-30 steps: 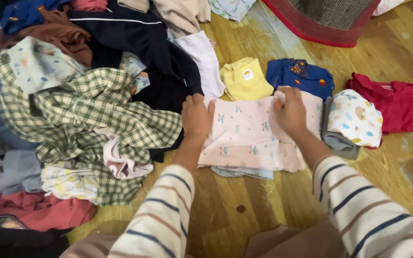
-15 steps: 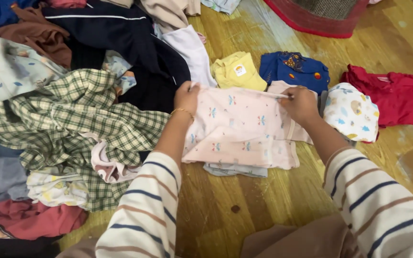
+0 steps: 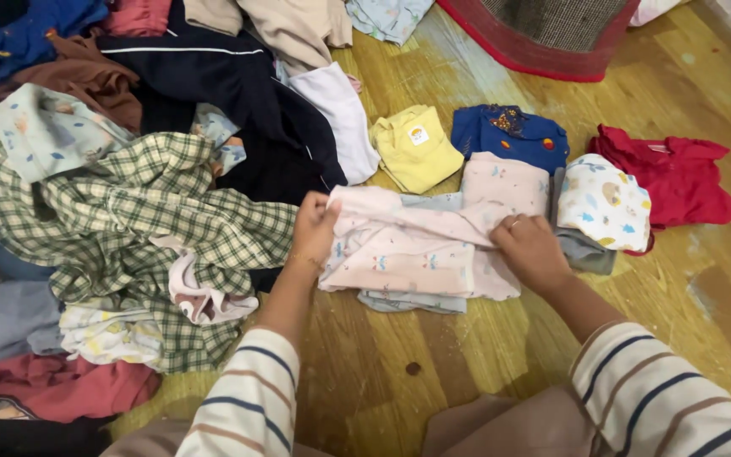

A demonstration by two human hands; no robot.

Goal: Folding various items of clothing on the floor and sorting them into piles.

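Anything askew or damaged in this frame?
Nothing looks damaged or spilled. The pink garment is rumpled only because the left hand and right hand grip it mid-fold. The unsorted pile is jumbled; the wooden floor shows worn patches and a small dark spot.

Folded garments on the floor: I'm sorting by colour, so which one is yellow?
The small yellow garment left of the blue one; the others are blue, red or patterned white.
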